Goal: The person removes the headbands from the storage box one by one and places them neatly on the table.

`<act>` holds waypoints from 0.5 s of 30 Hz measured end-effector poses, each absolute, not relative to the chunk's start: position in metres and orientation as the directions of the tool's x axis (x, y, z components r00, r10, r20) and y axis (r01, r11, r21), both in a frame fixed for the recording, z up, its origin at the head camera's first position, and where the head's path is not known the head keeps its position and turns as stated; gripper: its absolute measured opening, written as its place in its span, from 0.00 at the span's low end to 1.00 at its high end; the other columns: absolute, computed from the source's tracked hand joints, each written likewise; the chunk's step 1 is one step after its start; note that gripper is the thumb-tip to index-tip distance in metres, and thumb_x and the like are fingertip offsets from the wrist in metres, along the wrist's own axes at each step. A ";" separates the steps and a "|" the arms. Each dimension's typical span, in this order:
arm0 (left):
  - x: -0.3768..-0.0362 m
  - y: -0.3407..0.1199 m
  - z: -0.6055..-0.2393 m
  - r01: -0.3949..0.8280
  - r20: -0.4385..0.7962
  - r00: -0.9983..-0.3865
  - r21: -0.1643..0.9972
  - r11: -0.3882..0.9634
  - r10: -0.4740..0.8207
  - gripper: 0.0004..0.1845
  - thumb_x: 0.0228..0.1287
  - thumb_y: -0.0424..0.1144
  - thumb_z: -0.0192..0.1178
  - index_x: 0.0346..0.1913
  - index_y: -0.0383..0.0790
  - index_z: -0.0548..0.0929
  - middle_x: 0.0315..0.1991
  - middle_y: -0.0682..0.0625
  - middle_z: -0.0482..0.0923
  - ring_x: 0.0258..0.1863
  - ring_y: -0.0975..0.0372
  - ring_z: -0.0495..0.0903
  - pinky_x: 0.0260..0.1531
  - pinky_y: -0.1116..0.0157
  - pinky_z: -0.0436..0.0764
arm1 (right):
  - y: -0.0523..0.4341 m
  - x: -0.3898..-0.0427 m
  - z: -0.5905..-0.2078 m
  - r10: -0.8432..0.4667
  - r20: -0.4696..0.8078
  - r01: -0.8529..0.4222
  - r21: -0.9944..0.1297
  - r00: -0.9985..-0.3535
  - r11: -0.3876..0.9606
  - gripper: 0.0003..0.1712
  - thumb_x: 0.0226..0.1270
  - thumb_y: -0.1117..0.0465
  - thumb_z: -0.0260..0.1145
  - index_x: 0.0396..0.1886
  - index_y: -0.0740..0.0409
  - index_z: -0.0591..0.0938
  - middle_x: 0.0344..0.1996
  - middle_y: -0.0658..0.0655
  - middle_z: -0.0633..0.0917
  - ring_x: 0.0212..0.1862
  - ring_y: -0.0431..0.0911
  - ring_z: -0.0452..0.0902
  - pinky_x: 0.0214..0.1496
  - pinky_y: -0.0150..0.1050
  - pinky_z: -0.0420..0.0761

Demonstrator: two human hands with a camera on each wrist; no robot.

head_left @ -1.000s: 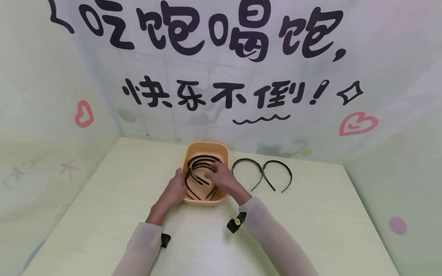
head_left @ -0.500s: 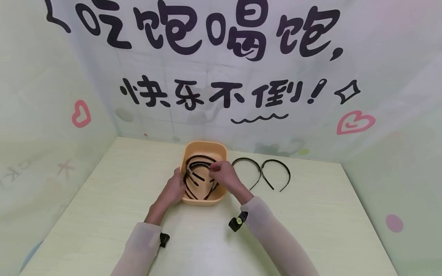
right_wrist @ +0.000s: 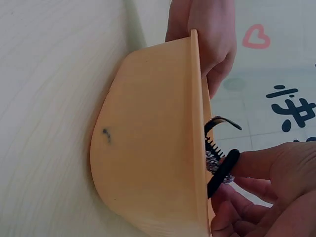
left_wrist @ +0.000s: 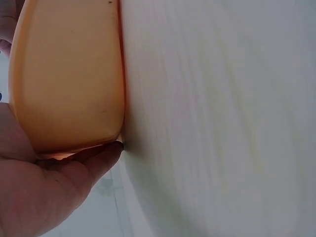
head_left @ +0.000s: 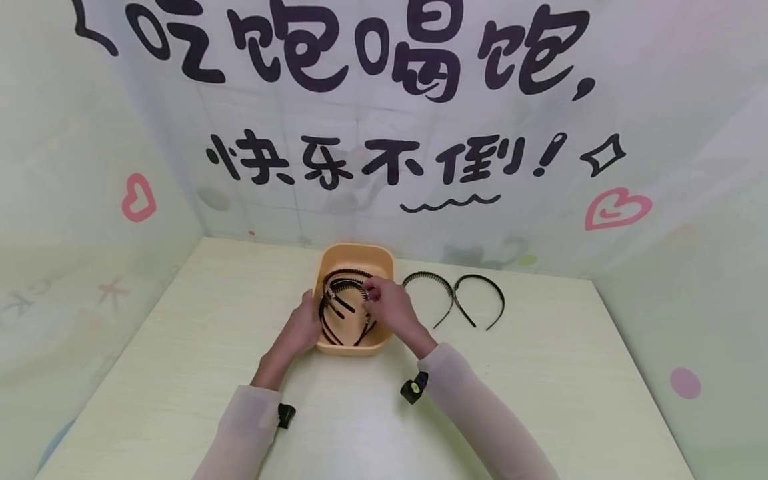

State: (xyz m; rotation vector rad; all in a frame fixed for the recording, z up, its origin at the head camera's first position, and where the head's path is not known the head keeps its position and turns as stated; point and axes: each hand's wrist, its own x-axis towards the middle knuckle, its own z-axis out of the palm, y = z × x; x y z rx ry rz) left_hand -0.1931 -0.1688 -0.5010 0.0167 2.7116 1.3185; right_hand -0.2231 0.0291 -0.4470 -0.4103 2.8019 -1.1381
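Note:
An orange plastic bin (head_left: 353, 351) stands on the table with several dark toothed headbands (head_left: 347, 272) lying tangled inside. My left hand (head_left: 303, 325) holds its left side, thumb at the rim and fingers against the outer wall, as the left wrist view shows. Over the right part of the bin, my right hand (head_left: 393, 308) pinches a headband between thumb and fingers. In the right wrist view that black headband (right_wrist: 224, 173) sticks up past the rim, with a glittery piece (right_wrist: 213, 163) beside it. The rest of it is hidden by the bin wall.
Right of the bin, two dark headbands (head_left: 427, 274) (head_left: 482, 278) lie side by side on the pale table (head_left: 540, 373). A printed cloth wall (head_left: 360, 220) rises behind the table, with cloth at both sides too.
Inside the bin, my right fingers have lifted slightly and now pinch a headband. Headbands under them have shifted a little. My left hand keeps its hold on the bin.

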 end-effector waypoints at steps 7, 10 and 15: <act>-0.194 -0.167 -0.500 -0.080 -0.143 -0.988 0.783 0.617 0.054 0.31 0.76 0.30 0.38 0.76 0.30 0.42 0.54 0.25 0.76 0.42 0.47 0.84 0.38 0.55 0.82 | 0.031 -0.222 -0.447 -0.253 0.118 -0.261 -0.705 -0.960 0.659 0.15 0.62 0.64 0.72 0.50 0.59 0.86 0.37 0.55 0.89 0.41 0.48 0.85 0.42 0.42 0.82; -0.194 -0.167 -0.499 -0.082 -0.150 -0.987 0.783 0.616 0.059 0.30 0.75 0.27 0.34 0.76 0.29 0.41 0.54 0.24 0.75 0.40 0.48 0.85 0.36 0.56 0.83 | 0.032 -0.222 -0.444 -0.275 0.144 -0.294 -0.703 -0.951 0.648 0.15 0.64 0.65 0.71 0.50 0.60 0.86 0.38 0.55 0.89 0.40 0.48 0.85 0.41 0.41 0.82; -0.194 -0.168 -0.500 -0.070 -0.143 -0.988 0.774 0.629 0.065 0.31 0.74 0.27 0.33 0.76 0.27 0.40 0.56 0.22 0.73 0.41 0.48 0.83 0.36 0.56 0.81 | 0.033 -0.220 -0.441 -0.294 0.176 -0.329 -0.700 -0.940 0.634 0.14 0.64 0.66 0.70 0.49 0.60 0.86 0.38 0.57 0.89 0.38 0.47 0.84 0.38 0.38 0.81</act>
